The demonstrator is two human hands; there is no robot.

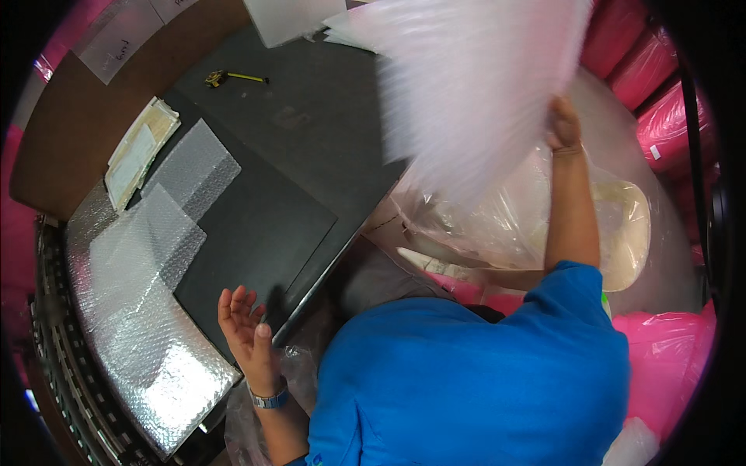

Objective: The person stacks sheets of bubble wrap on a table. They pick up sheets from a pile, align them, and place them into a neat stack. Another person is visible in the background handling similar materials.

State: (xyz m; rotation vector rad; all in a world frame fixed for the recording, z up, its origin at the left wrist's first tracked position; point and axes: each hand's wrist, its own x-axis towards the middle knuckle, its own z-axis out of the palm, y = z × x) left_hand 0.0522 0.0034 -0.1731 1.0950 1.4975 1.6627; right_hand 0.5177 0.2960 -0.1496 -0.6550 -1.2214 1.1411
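Observation:
My right hand (563, 124) is raised at the upper right, its fingers closed on the edge of a large, whitish translucent sheet of bubble wrap (482, 85). The sheet is smeared by motion and hangs over the table's far right edge. Near the front edge of the dark table (264, 225), my left hand (250, 334) hovers with fingers apart and nothing in it. To its left lie clear bubble wrap pieces (198, 167), partly overlapping, and a shiny, silvery bubble-wrap sheet (167, 373).
A yellow tape measure (217, 78), partly pulled out, lies at the back. Papers on a board (140, 155) rest at the left. Clear plastic film (482, 217) fills a bin with a cream rim (639, 233) at right. Pink wrapped rolls (672, 128) stand beyond.

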